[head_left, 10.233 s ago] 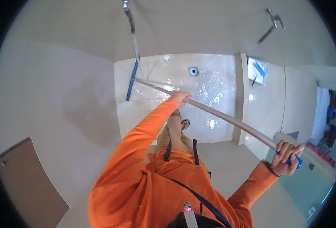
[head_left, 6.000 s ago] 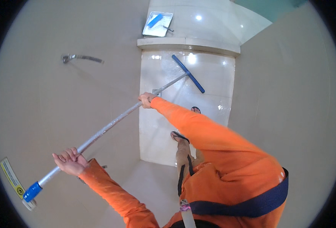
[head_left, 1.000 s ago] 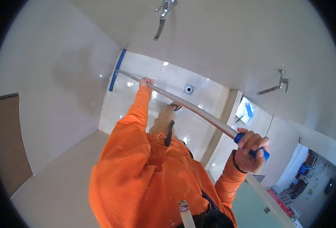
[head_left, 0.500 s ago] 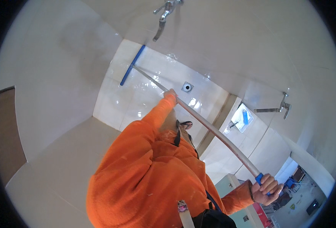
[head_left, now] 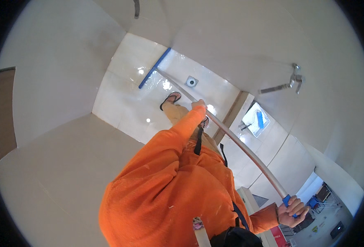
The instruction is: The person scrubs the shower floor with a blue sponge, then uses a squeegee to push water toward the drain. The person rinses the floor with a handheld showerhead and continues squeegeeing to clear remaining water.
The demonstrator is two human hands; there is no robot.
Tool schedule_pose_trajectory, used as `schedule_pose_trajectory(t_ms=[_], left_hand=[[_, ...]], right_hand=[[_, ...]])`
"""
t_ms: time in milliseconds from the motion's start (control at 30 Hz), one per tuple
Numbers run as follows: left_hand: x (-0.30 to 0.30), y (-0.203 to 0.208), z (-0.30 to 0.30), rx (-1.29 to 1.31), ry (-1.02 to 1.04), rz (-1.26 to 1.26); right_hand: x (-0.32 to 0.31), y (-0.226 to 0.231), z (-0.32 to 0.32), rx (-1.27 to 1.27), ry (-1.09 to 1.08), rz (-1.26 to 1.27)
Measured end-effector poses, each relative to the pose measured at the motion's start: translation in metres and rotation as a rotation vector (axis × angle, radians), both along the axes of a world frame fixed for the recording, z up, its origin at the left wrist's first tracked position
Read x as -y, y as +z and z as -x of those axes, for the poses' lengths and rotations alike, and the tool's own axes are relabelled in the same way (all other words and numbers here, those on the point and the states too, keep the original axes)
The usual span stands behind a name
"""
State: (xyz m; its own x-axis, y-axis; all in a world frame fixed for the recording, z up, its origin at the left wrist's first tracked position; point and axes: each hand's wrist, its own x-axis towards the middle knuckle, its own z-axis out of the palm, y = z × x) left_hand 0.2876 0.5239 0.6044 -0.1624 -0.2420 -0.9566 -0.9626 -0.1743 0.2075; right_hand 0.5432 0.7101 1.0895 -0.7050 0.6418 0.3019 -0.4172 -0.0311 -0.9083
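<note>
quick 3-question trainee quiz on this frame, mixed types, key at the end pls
1. True or false: the blue squeegee head rests on the wet floor tiles.
2. Which hand grips the blue end of the long pole? A) left hand B) right hand
3. Fill in: the round floor ____ lies just right of the pole.

Key:
1. True.
2. B: the right hand holds the blue grip; the left hand holds the pole partway down.
3. drain
</note>
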Motion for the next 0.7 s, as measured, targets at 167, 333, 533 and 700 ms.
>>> schedule_pose_trajectory(t_ms=[167, 333, 533, 700], left_hand=[[-0.073, 0.001, -0.062, 0.065, 0.02, -0.004], [-0.127, 0.023, -0.124, 0.04, 0.015, -0.18], [-0.172, 0.079, -0.17, 0.051, -0.124, -0.221], [-0.224, 0.057, -0.21, 0.078, 0.076, -0.486]], right_hand=[[-0.068, 0.028, -0.054, 0.041, -0.007, -0.036], [-0.101, 0.083, -0.101, 0.107, -0.138, -0.093], [-0.081, 0.132, -0.104, 0.119, -0.433, -0.238], [-0.101, 0.164, -0.104, 0.082, -0.678, -0.296]])
